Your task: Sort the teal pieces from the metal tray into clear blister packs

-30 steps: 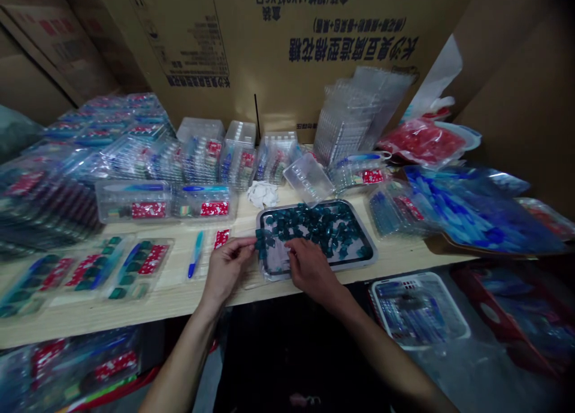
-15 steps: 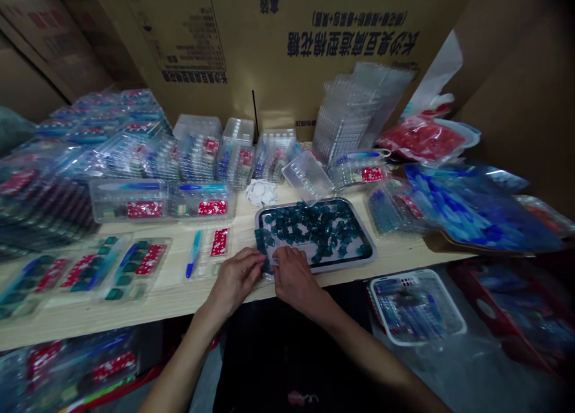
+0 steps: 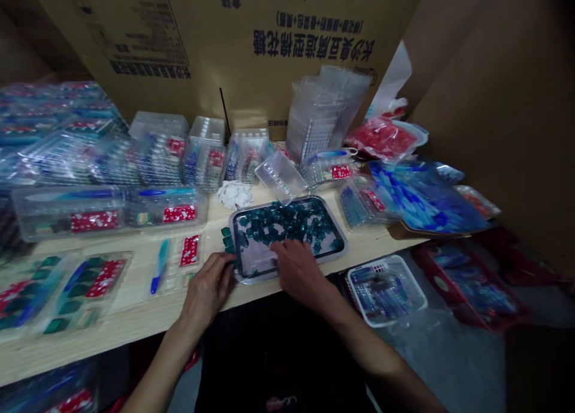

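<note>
A shallow tray (image 3: pixel 265 266) with a dark inside holds many dark green, glossy little blocks (image 3: pixel 287 218). Just past its left rim, a short row of green blocks (image 3: pixel 228 239) lines up. My left hand (image 3: pixel 209 287) has its fingers curled around the near end of this row. Over the front of the tray is my right hand (image 3: pixel 299 269), index finger stretched toward the loose blocks; its thumb is mostly hidden. Left of my left hand lie a blue pen-like tool (image 3: pixel 159 266) and a red patterned packet (image 3: pixel 189 250) in a clear blister tray.
Filled clear boxes (image 3: pixel 166 212) and packed blister trays (image 3: pixel 92 287) stand at the left. Empty clear trays (image 3: pixel 314 113) are stacked at the back before a large carton (image 3: pixel 215 47). Blue tools (image 3: pixel 413 194) lie right; a white basket (image 3: pixel 389 290) sits below the table edge.
My hands have moved apart. The right one has gone from beside the left hand to over the tray, while the left stays by the row of blocks. The view has swung right.
</note>
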### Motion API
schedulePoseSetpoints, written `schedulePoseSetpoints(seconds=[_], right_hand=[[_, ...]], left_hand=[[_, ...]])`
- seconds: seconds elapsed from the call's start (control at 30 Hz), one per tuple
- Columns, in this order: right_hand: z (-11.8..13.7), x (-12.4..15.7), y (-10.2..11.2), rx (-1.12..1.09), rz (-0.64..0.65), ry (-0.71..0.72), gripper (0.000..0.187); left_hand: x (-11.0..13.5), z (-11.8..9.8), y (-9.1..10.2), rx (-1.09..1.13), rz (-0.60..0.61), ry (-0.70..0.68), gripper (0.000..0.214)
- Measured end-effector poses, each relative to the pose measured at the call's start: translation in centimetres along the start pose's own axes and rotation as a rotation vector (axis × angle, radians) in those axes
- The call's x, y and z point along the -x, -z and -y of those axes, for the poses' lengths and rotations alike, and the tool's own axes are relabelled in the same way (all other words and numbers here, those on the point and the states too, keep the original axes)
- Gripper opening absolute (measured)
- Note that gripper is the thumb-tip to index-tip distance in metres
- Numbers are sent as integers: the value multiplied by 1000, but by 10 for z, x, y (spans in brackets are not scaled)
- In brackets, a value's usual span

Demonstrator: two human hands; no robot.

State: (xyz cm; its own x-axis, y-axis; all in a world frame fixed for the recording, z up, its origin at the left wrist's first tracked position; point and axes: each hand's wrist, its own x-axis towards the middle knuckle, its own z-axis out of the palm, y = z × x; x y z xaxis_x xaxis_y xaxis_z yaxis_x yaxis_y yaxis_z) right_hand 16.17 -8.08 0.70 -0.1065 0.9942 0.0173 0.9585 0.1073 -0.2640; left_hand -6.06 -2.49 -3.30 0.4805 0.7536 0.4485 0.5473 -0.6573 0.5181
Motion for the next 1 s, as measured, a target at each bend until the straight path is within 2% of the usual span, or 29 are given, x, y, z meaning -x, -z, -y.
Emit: schedulePoseSetpoints(seconds=[0.1, 0.17, 0.27, 0.4, 0.47, 0.57, 0.67, 0.77, 0.87, 1.0], right_hand=[[-22, 3, 8, 140, 122, -36, 35], [-29, 2, 6, 153, 138, -62, 31], [-27, -1, 1, 14, 15, -86, 21], [-9, -5, -3, -287, -222, -6, 17], [-1, -7, -5, -408, -264, 85, 20], [5, -13, -9, -583, -267, 149, 38], [5, -20, -19, -609, -243, 70, 40], [10, -25, -32, -530, -111, 43, 28], [23, -26, -40, -510, -43, 21, 26], [39, -29, -43, -488, -62, -20, 28]], left_hand=[[-10, -9, 3, 23, -52, 43, 15], [-18, -22, 1, 53, -107, 97, 14], [-29, -49, -9, 310, -134, 296, 18], [-41, -73, -29, 956, -25, 717, 34], [-44, -72, -31, 1157, -42, 857, 39], [-45, -54, -16, 1222, -199, 971, 39], [-40, -30, 11, 1101, -278, 962, 42], [-28, -13, 31, 905, -263, 832, 50], [-15, -6, 37, 769, -218, 739, 48], [-6, -4, 35, 569, -98, 629, 32]])
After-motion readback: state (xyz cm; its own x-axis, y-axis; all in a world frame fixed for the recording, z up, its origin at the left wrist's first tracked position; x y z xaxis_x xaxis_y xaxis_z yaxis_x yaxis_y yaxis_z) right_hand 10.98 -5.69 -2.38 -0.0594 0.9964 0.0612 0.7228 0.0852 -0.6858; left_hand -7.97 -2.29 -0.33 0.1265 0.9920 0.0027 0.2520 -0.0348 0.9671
